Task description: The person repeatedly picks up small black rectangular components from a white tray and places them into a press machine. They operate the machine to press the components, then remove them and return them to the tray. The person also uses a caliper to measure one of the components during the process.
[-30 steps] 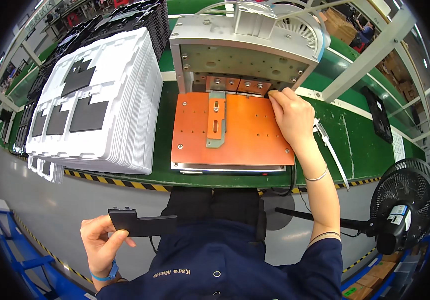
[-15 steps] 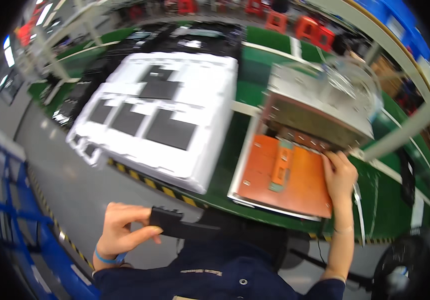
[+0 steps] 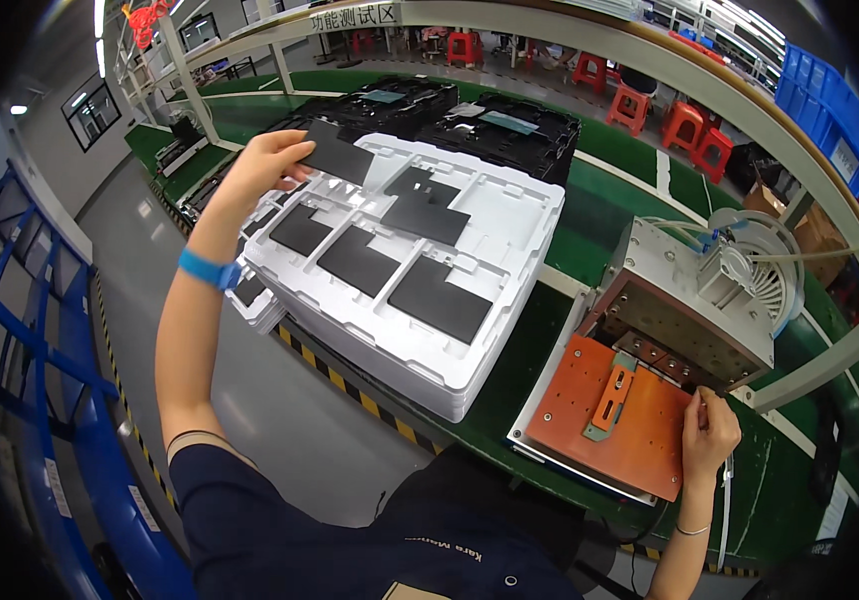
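My left hand (image 3: 268,165) pinches a thin black L-shaped panel (image 3: 338,155) by one end, holding it above the far left part of a white moulded tray (image 3: 515,215). Similar black panels (image 3: 442,300) lie in the tray's pockets, and one panel (image 3: 428,208) rests farther back across a divider. On the right, my right hand (image 3: 710,438) has its fingers curled at the right edge of an orange plate (image 3: 640,455). Whatever those fingers hold, if anything, is hidden. An orange slotted bar with a greenish base (image 3: 610,400) sits on that plate, in front of a metal press block (image 3: 688,295).
The tray tops a white stack at the green bench's (image 3: 495,395) edge. Black trays (image 3: 510,125) stand behind it. Overhead runs a shelf frame (image 3: 540,35), with a post (image 3: 820,350) at right. A blue rack (image 3: 30,400) stands left; red stools (image 3: 630,105) are beyond.
My left hand has carried the black panel from low in front of my body up and away, over the tray. My right hand stays by the orange plate, its fingers more curled. The view has shifted.
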Demonstrator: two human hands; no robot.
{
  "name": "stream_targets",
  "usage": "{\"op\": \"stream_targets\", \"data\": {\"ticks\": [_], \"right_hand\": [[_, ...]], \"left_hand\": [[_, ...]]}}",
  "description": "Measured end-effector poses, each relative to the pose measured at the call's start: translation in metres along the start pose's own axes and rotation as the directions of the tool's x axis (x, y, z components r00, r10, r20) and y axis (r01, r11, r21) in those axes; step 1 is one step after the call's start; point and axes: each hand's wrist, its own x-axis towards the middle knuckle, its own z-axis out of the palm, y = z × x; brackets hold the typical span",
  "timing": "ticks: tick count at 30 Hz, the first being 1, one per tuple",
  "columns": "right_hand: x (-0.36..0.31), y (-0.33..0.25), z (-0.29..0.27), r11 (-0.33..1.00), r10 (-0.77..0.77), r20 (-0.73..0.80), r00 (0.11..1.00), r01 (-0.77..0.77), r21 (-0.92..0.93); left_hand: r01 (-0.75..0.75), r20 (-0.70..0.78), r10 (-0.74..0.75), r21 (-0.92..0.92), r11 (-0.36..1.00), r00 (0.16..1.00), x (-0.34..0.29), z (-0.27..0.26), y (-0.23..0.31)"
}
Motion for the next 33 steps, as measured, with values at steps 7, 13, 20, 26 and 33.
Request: {"op": "stream_targets", "data": {"ticks": [7, 13, 20, 26, 33], "right_hand": [[-0.004, -0.018, -0.020, 0.972, 0.210, -0.064, 0.976, -0.201, 0.125], [0.050, -0.086, -0.038, 0.934, -0.031, 0.022, 0.999, 0.021, 0.357], [0.158, -0.186, 0.077, 0.741, -0.335, 0.002, 0.942, 0.262, 0.619], [0.184, -0.250, 0.166, 0.820, -0.185, 0.350, 0.918, -0.052, 0.570], [0.195, -0.270, 0.164, 0.776, -0.098, 0.372, 0.923, -0.163, 0.610]], "left_hand": [[-0.096, 0.103, 0.064, 0.342, 0.935, 0.993, 0.067, 0.021, -0.046], [-0.474, 0.496, 0.183, 0.562, 0.678, 0.849, 0.049, 0.040, -0.060], [-0.362, 0.431, 0.032, 0.711, 0.603, 0.902, 0.018, 0.064, -0.031], [-0.632, 0.530, 0.351, 0.583, 0.510, 0.772, 0.046, 0.052, -0.074], [-0.502, 0.435, 0.257, 0.676, 0.539, 0.863, 0.044, 0.041, -0.081]]}}
